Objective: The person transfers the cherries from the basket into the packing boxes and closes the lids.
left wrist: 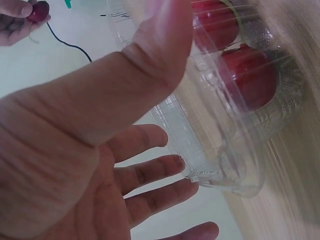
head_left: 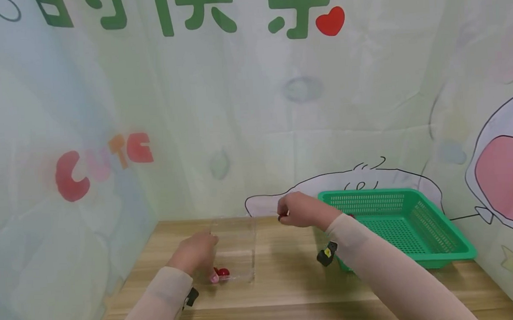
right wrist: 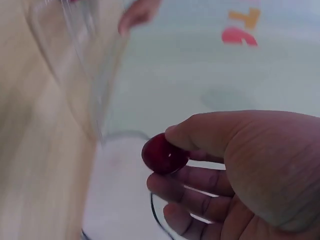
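A red cherry is pinched between the thumb and fingers of my right hand, held above the table to the right of a clear plastic box. A thin stem hangs from it in the left wrist view. My left hand is at the left side of the box. Its fingers are spread and fairly straight, with tips at the box wall, and its thumb lies across the rim. Inside the box, red cherries lie at the near end; the thumb partly hides one.
A green plastic basket stands on the right of the wooden table. A bit of red shows at its left side, partly behind the right arm. A printed curtain hangs behind the table and along its sides.
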A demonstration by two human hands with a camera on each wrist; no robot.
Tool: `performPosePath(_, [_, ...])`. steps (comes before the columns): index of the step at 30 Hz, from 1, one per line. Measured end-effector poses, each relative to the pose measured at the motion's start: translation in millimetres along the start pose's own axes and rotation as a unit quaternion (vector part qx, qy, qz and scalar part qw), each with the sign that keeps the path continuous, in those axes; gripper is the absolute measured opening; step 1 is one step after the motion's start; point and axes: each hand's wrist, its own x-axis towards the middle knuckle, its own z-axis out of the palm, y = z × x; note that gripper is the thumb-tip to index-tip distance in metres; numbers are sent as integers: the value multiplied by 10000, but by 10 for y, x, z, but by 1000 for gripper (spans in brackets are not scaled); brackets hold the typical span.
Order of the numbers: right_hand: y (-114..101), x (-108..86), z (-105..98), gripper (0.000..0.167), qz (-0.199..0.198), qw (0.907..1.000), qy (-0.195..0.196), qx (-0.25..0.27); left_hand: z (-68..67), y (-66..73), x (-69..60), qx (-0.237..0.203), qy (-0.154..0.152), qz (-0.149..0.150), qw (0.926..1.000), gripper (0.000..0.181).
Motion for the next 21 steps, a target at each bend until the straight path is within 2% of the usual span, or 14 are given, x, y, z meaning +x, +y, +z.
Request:
performPosePath(5, [-315,122,255,5,-415,9988,-155,209,-24,26,-5,-24,0,-37,10000,113])
performPosePath(15, [-769,305,742,4,-1066,9930,-399,-319,-38,26,8,7,-70,-120,9999,112])
performPosePath(21, [-927,363,975,5,-1142,9906,-638,-396,-48,33,4,106,-39,-97,9999,112])
